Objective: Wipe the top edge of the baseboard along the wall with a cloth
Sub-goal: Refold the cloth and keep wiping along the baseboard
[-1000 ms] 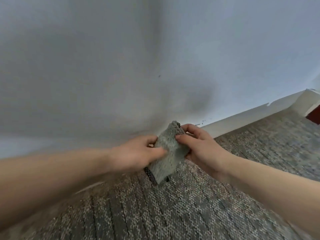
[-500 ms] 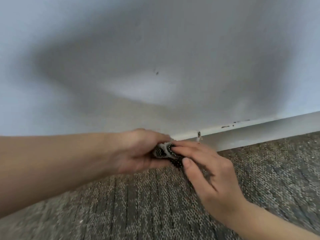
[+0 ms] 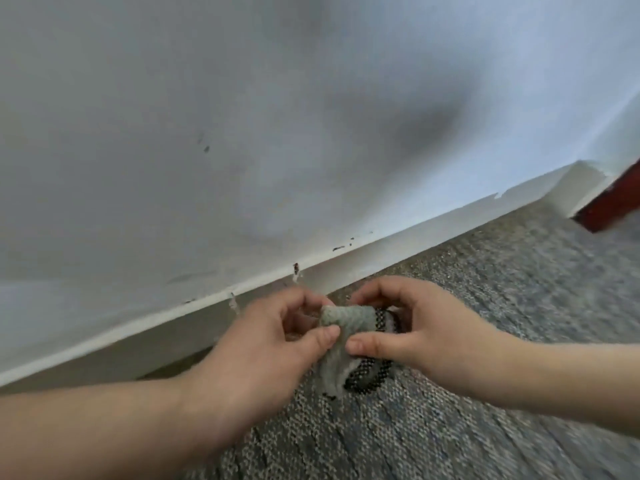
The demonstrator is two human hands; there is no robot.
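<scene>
One cloth point(image 3: 341, 327), pinched by fingers point(image 3: 367, 342) of my left hand point(image 3: 273, 344) and right hand point(image 3: 415, 327), hangs above the carpet point(image 3: 415, 445) just before the one baseboard point(image 3: 398, 252); half a second ago it was bunched, nearly hidden.

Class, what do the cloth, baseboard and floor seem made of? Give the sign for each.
Cloth: knitted or woven fabric, grey-green; nubbly surface, limp folds.
Baseboard: probably painted wood, smooth matt white; paint flaking along the top edge.
Floor: grey loop-pile carpet; coarse speckled weave.
</scene>
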